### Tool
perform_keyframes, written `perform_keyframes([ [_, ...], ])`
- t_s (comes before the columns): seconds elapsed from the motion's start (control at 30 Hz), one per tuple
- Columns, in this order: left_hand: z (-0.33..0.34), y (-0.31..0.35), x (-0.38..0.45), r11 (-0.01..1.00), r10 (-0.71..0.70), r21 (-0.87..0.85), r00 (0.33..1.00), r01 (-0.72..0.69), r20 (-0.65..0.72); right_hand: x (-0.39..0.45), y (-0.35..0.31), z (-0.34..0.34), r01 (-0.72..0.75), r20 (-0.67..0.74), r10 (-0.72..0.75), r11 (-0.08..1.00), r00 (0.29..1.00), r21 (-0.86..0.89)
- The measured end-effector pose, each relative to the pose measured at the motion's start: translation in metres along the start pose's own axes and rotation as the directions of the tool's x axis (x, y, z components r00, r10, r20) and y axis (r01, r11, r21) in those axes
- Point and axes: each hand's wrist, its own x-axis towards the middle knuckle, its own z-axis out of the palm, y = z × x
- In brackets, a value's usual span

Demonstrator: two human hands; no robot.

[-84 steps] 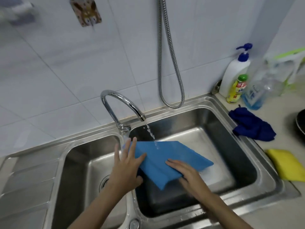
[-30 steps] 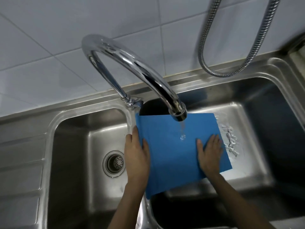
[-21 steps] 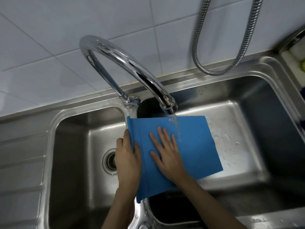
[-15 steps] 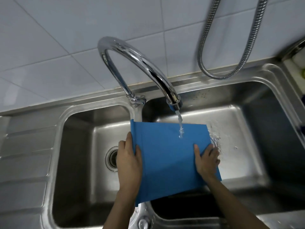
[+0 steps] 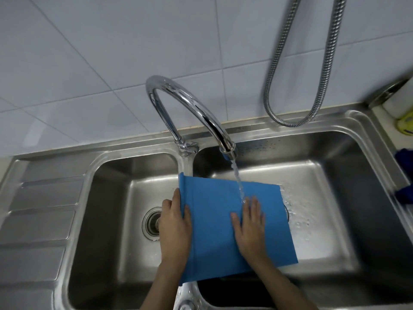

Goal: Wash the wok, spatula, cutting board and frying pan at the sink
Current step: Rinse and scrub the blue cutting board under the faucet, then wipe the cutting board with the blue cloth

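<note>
Blue cutting board (image 5: 214, 224), running faucet (image 5: 190, 108), no writing

Bottles (image 5: 402, 113) and blue cloth (image 5: 405, 173) cut by right edge, perhaps soap.

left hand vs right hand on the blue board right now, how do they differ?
Grip: the left hand holds the cutting board by its left edge, thumb on top; the right hand lies flat on the board's face, fingers straight.
Place: the left hand sits over the left basin; the right hand is near the board's middle.
Water: the stream lands at the right hand's fingertips, not the left hand's.
Both touch the board.
</note>
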Motion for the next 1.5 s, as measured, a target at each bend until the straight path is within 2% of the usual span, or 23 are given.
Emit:
perform_keyframes([
  [0.03,0.000,0.000,0.000,1.000,-0.006,-0.016,1.000,0.006,0.006,0.005,0.020,-0.013,-0.152,-0.010,0.153,0.987,0.988,0.055],
  [0.07,0.001,0.000,0.000,1.000,-0.008,-0.029,1.000,0.008,0.009,0.012,0.034,-0.032,-0.230,-0.012,0.232,0.970,0.973,0.081],
  [0.13,0.002,-0.001,0.001,0.999,-0.009,-0.042,1.000,0.009,0.001,0.037,0.038,-0.072,-0.203,-0.080,0.208,0.977,0.975,0.069],
  [0.2,0.003,0.000,0.002,0.999,-0.014,-0.044,1.000,0.014,-0.002,0.075,0.011,-0.104,-0.041,-0.147,0.049,0.998,0.988,0.057],
  [0.27,0.004,0.000,0.002,0.999,-0.015,-0.042,1.000,0.015,-0.003,0.108,-0.045,-0.128,0.233,-0.098,-0.226,0.971,0.969,0.061],
  [0.33,0.005,-0.001,0.001,0.998,-0.020,-0.053,1.000,0.019,-0.004,0.129,-0.105,-0.134,0.456,0.074,-0.463,0.885,0.883,0.090],
  [0.4,0.006,-0.003,0.001,0.998,-0.025,-0.058,1.000,0.025,-0.010,0.142,-0.153,-0.128,0.642,0.206,-0.630,0.767,0.748,0.015],
  [0.47,0.008,-0.004,0.003,0.998,-0.025,-0.051,1.000,0.025,-0.016,0.142,-0.176,-0.122,0.753,0.255,-0.721,0.657,0.644,-0.043],
  [0.5,0.008,-0.005,0.004,0.998,-0.028,-0.049,0.999,0.027,-0.017,0.146,-0.176,-0.117,0.753,0.258,-0.724,0.658,0.640,-0.022],
  [0.6,0.011,-0.005,0.006,0.998,-0.037,-0.057,0.999,0.035,-0.026,0.162,-0.174,-0.105,0.640,0.222,-0.641,0.763,0.735,0.086],
  [0.7,0.010,-0.002,0.007,0.999,-0.020,-0.044,0.999,0.018,-0.046,0.174,-0.178,-0.086,0.629,0.170,-0.633,0.773,0.755,0.083],
  [0.77,0.010,-0.003,0.007,0.999,-0.018,-0.045,0.999,0.016,-0.044,0.180,-0.168,-0.075,0.623,0.197,-0.619,0.781,0.760,0.046],
  [0.9,0.007,-0.003,0.003,0.999,-0.005,-0.042,0.999,0.003,-0.039,0.144,-0.155,-0.104,0.547,0.206,-0.556,0.830,0.805,0.104],
  [0.97,0.005,0.002,0.002,1.000,0.014,-0.002,0.999,-0.014,-0.030,0.125,-0.128,-0.129,0.511,0.169,-0.504,0.860,0.847,0.006],
  [1.07,0.001,0.008,0.000,0.999,0.037,0.027,0.999,-0.036,-0.008,0.095,-0.064,-0.174,0.454,0.007,-0.461,0.870,0.887,-0.190],
  [1.13,0.000,0.008,-0.001,0.998,0.067,0.001,0.998,-0.067,-0.003,0.082,-0.018,-0.211,0.339,-0.161,-0.403,0.885,0.901,-0.320],
  [1.23,-0.002,0.007,-0.005,0.996,0.071,-0.055,0.997,-0.073,-0.030,0.055,0.049,-0.278,0.017,-0.438,-0.237,0.893,0.867,-0.449],
  [1.3,-0.001,0.006,-0.009,0.994,0.059,-0.089,0.998,-0.061,-0.027,0.038,0.082,-0.310,-0.183,-0.520,-0.092,0.872,0.849,-0.453],
  [1.37,0.002,0.004,-0.014,0.992,0.054,-0.114,0.999,-0.055,-0.006,0.032,0.103,-0.328,-0.310,-0.477,0.055,0.823,0.877,-0.476],
  [1.43,0.005,0.000,-0.015,0.995,0.048,-0.089,0.999,-0.047,0.014,0.030,0.118,-0.332,-0.367,-0.370,0.186,0.777,0.910,-0.512],
  [1.5,0.009,0.000,-0.016,0.998,0.040,-0.049,0.999,-0.039,0.023,0.033,0.129,-0.330,-0.400,-0.327,0.264,0.781,0.907,-0.479],
])
